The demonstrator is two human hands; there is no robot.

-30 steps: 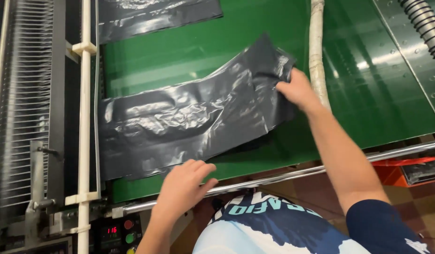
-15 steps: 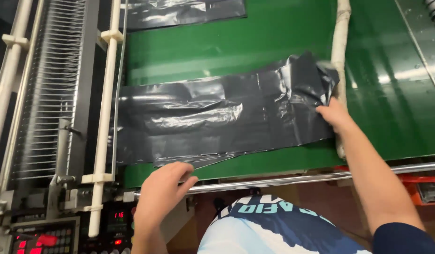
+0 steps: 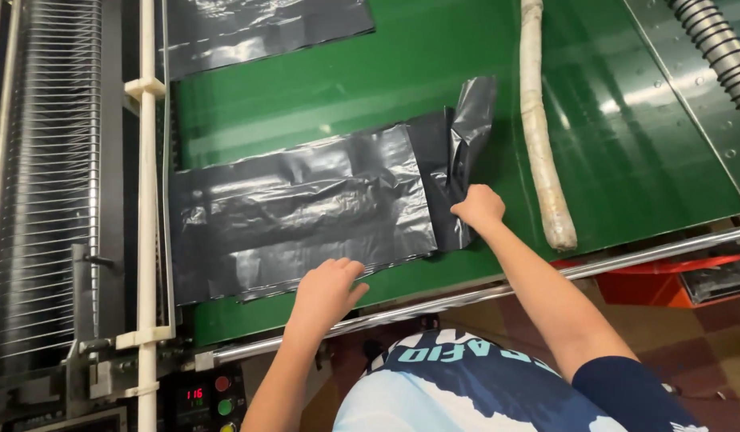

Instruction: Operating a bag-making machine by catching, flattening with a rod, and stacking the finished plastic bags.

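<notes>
A black plastic bag (image 3: 306, 208) lies flat on the green conveyor belt (image 3: 610, 160), its right end folded back over itself and partly lifted. My right hand (image 3: 479, 208) pinches that folded right end near its lower corner. My left hand (image 3: 326, 292) rests palm down with fingers spread on the bag's near edge, at the belt's front. A second black bag (image 3: 258, 28) lies farther up the belt at the top of the view.
A pale wrapped rod (image 3: 542, 120) lies lengthwise on the belt right of the bag. A steel roller bar (image 3: 626, 260) runs along the front edge. Left stands a wire-grid machine frame (image 3: 50, 184) with a panel of buttons (image 3: 218, 396). A ribbed hose (image 3: 718, 56) is top right.
My right hand has folded the bag's right end leftward over the bag. My left hand moved up onto the bag's near edge. The view shifted.
</notes>
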